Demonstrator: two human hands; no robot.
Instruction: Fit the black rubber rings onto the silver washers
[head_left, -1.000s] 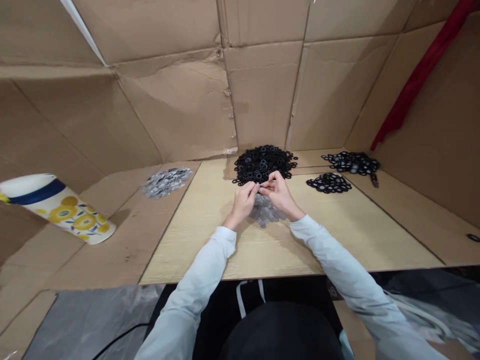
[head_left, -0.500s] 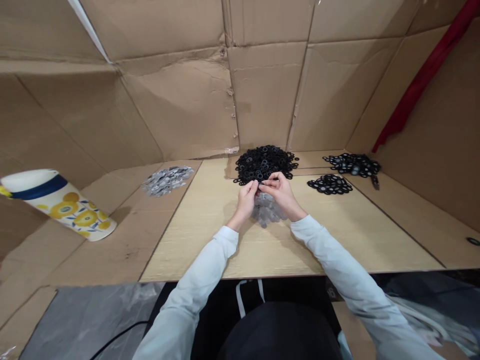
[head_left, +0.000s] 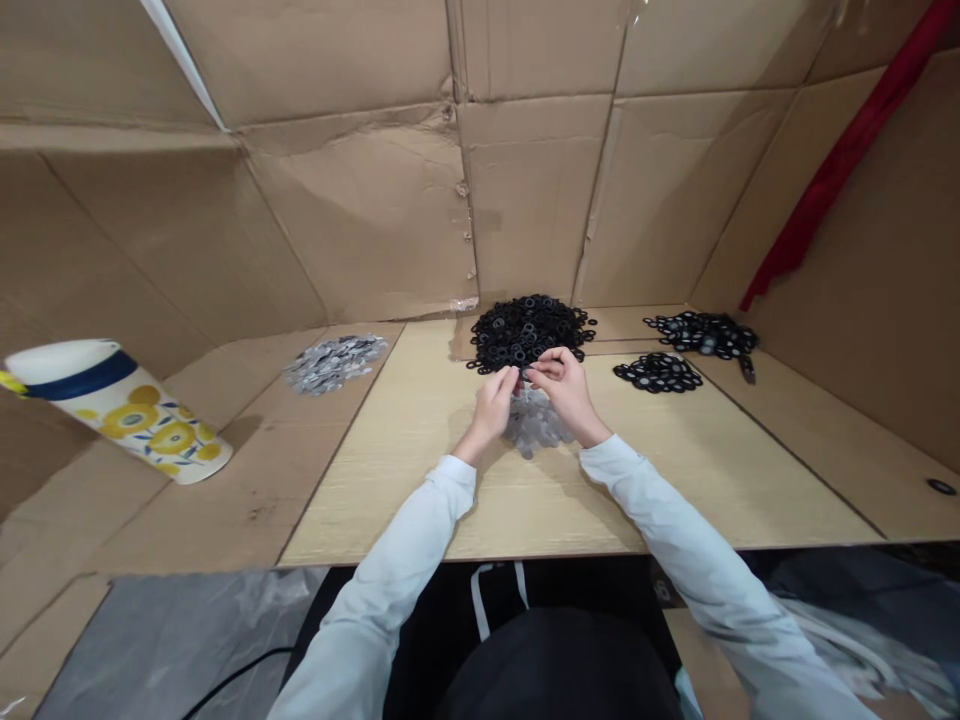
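My left hand (head_left: 493, 402) and my right hand (head_left: 564, 388) meet fingertip to fingertip over the wooden board (head_left: 420, 470), both pinched on a small part I cannot make out. Under them lies a small heap of grey discs (head_left: 532, 428). Just beyond my fingers is a big pile of black rings (head_left: 525, 328). Both arms wear pale blue sleeves.
A second heap of grey discs (head_left: 334, 358) lies at the left. Two groups of black rings with grey centres (head_left: 658, 371) (head_left: 705, 332) lie at the right. A flowered paper cup (head_left: 112, 408) lies on its side far left. Cardboard walls (head_left: 360, 200) surround the board. One black ring (head_left: 939, 487) sits far right.
Both hands stay pinched together over the grey discs, with only small finger movements. The view has shifted slightly.
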